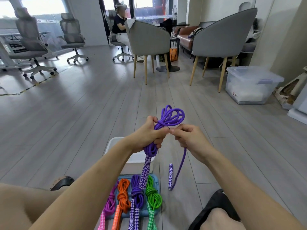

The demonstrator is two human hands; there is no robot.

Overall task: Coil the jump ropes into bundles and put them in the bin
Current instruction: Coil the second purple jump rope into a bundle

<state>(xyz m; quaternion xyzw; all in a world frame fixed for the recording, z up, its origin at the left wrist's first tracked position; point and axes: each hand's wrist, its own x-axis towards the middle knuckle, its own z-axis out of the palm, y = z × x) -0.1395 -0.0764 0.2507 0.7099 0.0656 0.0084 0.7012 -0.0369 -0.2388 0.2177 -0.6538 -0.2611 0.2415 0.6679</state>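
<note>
My left hand (150,133) grips a purple jump rope (171,116) folded into loops; the loops stand above my fist and one patterned handle (146,173) hangs below it. My right hand (187,138) pinches the rope's loose strand right beside the bundle. That strand runs down to the second handle (170,175), which hangs near the floor. Below my arms a blue bin (156,181) holds several coiled ropes: pink (110,203), orange (123,195), purple (137,193) and green (152,195).
A white container (134,161) sits on the floor just beyond the blue bin. My knees and black shoes frame the bottom corners. Grey chairs, a round table, a clear lidded storage box (250,85) and a seated person stand farther off on the wooden floor.
</note>
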